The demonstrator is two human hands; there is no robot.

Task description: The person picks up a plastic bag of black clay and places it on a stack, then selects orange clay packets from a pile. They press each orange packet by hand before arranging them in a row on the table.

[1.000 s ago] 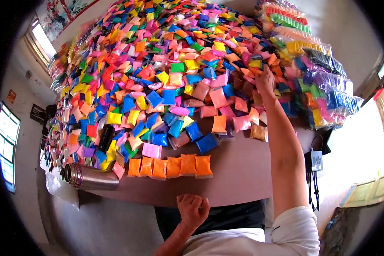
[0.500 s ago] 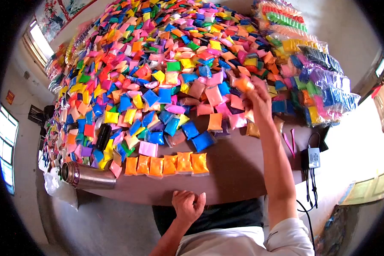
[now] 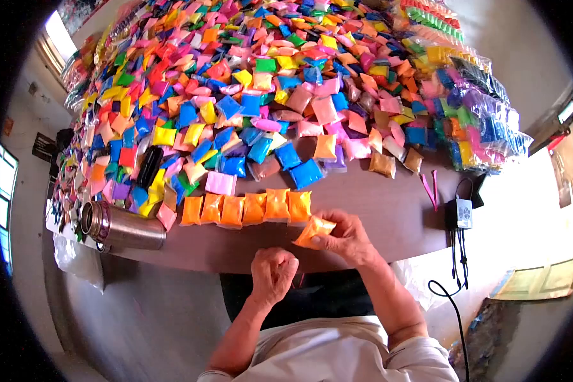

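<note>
My right hand (image 3: pixel 347 237) pinches an orange packet (image 3: pixel 313 232) between thumb and fingers, just off the right end of a row of several orange packets (image 3: pixel 233 210) on the brown table (image 3: pixel 369 210). Those packets stand side by side, edges touching or overlapping. Near the table's front edge, my left hand (image 3: pixel 273 274) is curled into a loose fist, and nothing shows in it. A pink packet (image 3: pixel 221 183) lies just behind the row. Past it, a large heap of small colourful packets (image 3: pixel 235 83) covers the back of the table.
An uncapped steel flask (image 3: pixel 124 226) lies on its side at the left front. Bundled packets in clear bags (image 3: pixel 490 127) are stacked at the right. Pink strips (image 3: pixel 430 190) and a small grey device (image 3: pixel 462 214) with black cables are at the right edge.
My right hand has come back from the heap's right side towards me, bringing the orange packet beside the row. My left hand has stayed near the table edge, its fingers more tightly curled.
</note>
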